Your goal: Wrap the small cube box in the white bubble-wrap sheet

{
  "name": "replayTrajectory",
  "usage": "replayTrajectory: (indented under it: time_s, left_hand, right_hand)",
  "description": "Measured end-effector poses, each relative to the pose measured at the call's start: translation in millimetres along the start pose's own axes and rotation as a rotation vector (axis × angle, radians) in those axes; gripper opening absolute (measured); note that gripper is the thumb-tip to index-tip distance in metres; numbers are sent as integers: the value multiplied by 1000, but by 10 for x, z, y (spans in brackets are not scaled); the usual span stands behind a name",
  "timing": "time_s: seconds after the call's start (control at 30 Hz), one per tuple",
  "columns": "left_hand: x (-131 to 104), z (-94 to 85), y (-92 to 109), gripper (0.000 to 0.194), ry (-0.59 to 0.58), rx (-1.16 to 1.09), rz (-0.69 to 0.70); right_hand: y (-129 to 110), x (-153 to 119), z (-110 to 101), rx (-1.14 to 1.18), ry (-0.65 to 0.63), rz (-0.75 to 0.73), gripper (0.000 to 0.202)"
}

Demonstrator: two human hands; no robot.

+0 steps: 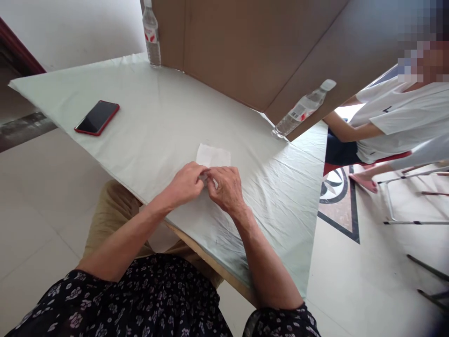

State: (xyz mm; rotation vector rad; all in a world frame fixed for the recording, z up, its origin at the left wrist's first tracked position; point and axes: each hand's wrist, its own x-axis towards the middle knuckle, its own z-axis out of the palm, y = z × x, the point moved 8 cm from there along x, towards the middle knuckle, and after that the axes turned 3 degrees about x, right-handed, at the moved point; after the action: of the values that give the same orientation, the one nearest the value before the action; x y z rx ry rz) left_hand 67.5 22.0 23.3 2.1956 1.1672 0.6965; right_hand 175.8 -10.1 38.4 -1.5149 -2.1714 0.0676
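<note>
- From my remote view, the thin white square of paper (213, 153) lies on the table covered in pale green cloth (150, 121), partly under both hands.
- My left hand (190, 181) and right hand (226, 186) are curled nearly closed, fingertips meeting; I can't tell whether they pinch anything.
- I'd use light, even fingertip pressure, guarding against tears.

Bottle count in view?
2. The left bottle is at the table's far side, by the cardboard; the right bottle is nearer, by the cardboard's right end. More could be hidden behind the cardboard.
</note>
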Motion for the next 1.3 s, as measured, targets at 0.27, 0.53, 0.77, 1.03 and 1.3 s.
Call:
replayTrajectory:
  time_s: [0.27,0.53,0.77,1.03,1.3]
  left_hand:
    - [-47,73,204,26,111,390,200]
    - [-37,100,170,29,126,332,268]
    - [-2,95,161,25,65,346,281]
    - [-16,115,140,24,102,326,268]
    - [10,120,149,27,17,385,218]
  right_hand:
    - [724,-348,-380,205,251,414,27]
    - [1029,-485,47,366,-19,734,69]
    - [1100,-443,-55,242,27,723,71]
    - [987,-562,71,434,-131,856,53]
    - [955,-435,223,770,73,952,79]
